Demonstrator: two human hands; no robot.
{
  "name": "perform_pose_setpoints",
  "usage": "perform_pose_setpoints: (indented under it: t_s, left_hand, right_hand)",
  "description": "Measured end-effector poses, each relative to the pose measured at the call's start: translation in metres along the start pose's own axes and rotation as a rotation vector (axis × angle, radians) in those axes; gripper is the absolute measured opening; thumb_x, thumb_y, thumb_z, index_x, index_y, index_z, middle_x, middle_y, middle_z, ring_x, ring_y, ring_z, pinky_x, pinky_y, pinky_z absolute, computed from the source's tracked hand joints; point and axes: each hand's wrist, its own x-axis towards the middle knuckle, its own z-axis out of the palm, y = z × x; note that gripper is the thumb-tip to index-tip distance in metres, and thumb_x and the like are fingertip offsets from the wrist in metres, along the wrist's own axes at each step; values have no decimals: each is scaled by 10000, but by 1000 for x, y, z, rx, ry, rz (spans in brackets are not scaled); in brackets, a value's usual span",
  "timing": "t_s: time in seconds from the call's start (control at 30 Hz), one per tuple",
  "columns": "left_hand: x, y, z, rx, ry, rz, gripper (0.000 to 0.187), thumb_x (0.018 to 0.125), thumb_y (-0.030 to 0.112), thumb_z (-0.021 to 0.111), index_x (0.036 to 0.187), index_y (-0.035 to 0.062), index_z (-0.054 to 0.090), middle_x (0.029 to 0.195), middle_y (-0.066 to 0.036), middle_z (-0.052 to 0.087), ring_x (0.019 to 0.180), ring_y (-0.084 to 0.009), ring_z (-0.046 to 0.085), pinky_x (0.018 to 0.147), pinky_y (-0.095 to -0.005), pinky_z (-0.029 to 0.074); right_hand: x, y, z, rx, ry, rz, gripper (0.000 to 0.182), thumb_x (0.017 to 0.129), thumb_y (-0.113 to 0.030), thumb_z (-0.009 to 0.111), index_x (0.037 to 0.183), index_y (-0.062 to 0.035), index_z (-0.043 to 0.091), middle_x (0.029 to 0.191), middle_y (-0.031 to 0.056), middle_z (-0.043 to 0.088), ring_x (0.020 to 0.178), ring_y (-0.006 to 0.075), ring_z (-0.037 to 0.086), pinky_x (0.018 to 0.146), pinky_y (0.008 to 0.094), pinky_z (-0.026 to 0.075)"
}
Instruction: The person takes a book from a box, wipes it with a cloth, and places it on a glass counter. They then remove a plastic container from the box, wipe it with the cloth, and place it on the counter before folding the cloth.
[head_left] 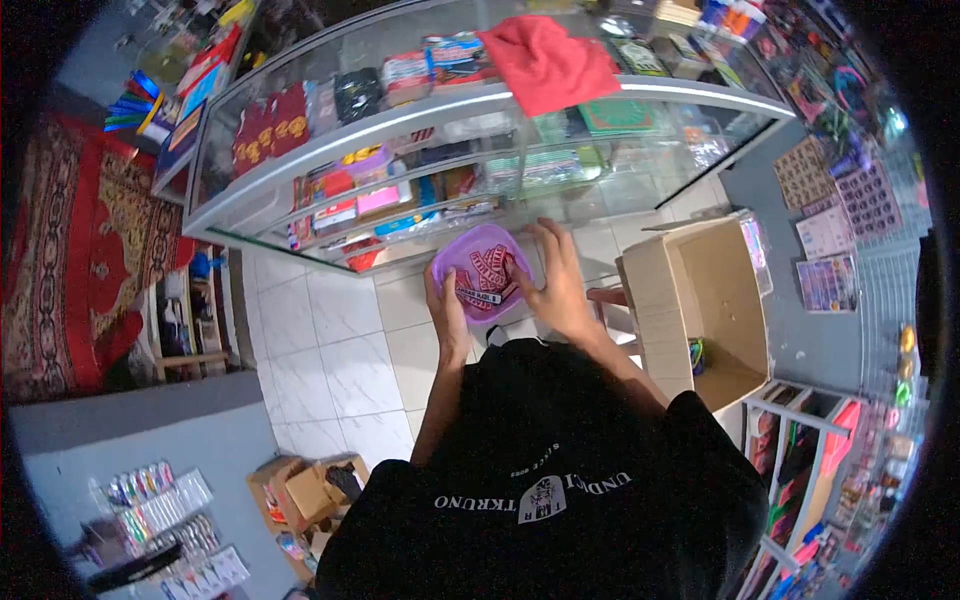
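Note:
A purple plastic basin [452,258] is in front of my body, low over the tiled floor in this view. Inside lie red-and-white patterned packets [489,268], with a white strip of dark lettering across the lower part. My left hand [447,312] grips the basin's left rim, its thumb over the inner side and its fingers outside. At the right rim, my right hand [558,287] is open with the fingers spread. Its thumb side reaches in over the packets, and the other fingers point forward past the basin.
Ahead stands a glass display case [400,125] of packaged goods, a red cloth [550,62] draped over its top edge. To the right is an open cardboard box [665,300]. A smaller carton [305,492] sits at lower left, and a shelf rack [800,420] at lower right.

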Motion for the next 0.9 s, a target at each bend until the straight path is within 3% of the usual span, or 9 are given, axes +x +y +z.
perform_pose_setpoints:
  t_s: [0.03,0.13,0.17,0.23,0.4,0.7,0.8,0.9]
  left_hand:
    - [4,-6,-12,-67,14,-36,404,941,222,501,1287,23,444,1243,-79,494,1152,-173,462,1002,-325,359]
    - [2,-15,-43,-47,4,-32,380,940,202,517,1267,20,452,1216,-77,507,1126,-164,479,979,-308,375]
    - [-5,-7,-46,-11,-11,-1,373,936,172,525,1267,17,452,1203,-79,511,1117,-166,484,974,-299,374]
    - [-16,2,-55,6,-40,28,364,921,116,553,1256,14,454,1186,-88,515,1100,-168,496,961,-280,377]
    - [-20,-27,-91,-112,68,-146,378,920,162,570,1250,23,450,1191,-85,513,1109,-168,486,970,-301,378]
    - [25,-14,-111,-190,333,-182,459,943,305,561,1307,99,371,1178,-151,497,1051,-193,513,849,-317,463]
    - [63,-12,-129,-252,296,-140,466,946,322,554,1310,111,354,1163,-157,492,1012,-185,529,791,-290,481]
    - [104,2,-153,-120,248,-115,478,937,304,573,1315,110,353,1152,-150,490,1007,-191,533,770,-281,487]
  right_hand:
    - [-2,7,7,14,-51,53,409,852,-262,656,1188,-57,544,1197,237,547,1144,357,538,926,404,446]
    - [2,3,7,-160,-771,356,430,892,-356,592,1192,-51,550,1013,236,642,967,402,623,834,445,487]
    - [-11,12,21,-224,-689,234,452,912,-396,533,1204,-52,547,872,229,668,861,431,638,774,478,503]
    - [-28,20,36,-220,-666,216,404,917,-362,527,1163,-43,554,883,238,661,862,440,630,762,494,499]
    - [-38,24,73,-224,-682,243,323,923,-305,516,1043,-5,537,874,282,637,838,468,618,718,529,495]
    - [11,36,144,-21,-699,202,318,932,-296,524,1050,-2,503,863,260,648,821,420,654,713,496,507]
    - [36,45,182,9,-672,123,317,927,-282,531,1082,-8,489,900,256,644,810,405,653,720,468,513]
    - [70,49,221,18,-636,43,318,921,-264,543,1098,-9,475,905,240,642,775,383,657,713,451,518]
